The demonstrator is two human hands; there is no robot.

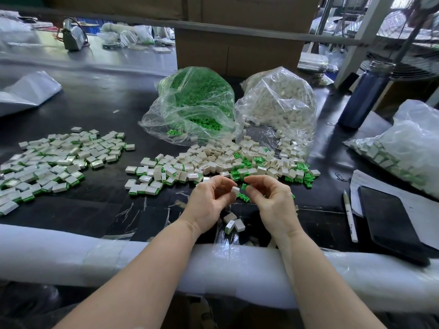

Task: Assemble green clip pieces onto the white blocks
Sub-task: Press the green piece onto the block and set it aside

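Note:
My left hand (211, 198) pinches a small white block (235, 190) between thumb and fingers, just above the black table. My right hand (268, 198) pinches a green clip piece (244, 186) close beside that block; the two parts are a small gap apart. Loose green clips (243, 197) lie on the table under my hands. A mixed heap of white blocks and green clips (237, 162) spreads just beyond my hands. Three white blocks (234, 222) lie between my wrists, one with a green edge.
A clear bag of green clips (197, 100) and a clear bag of white blocks (278, 103) stand behind the heap. Blocks with green edges (54, 160) lie at left. A bag of similar blocks (399, 150), a phone (389, 222), a pen (349, 214) and a blue bottle (365, 96) are at right. White foam padding (71, 252) lines the near edge.

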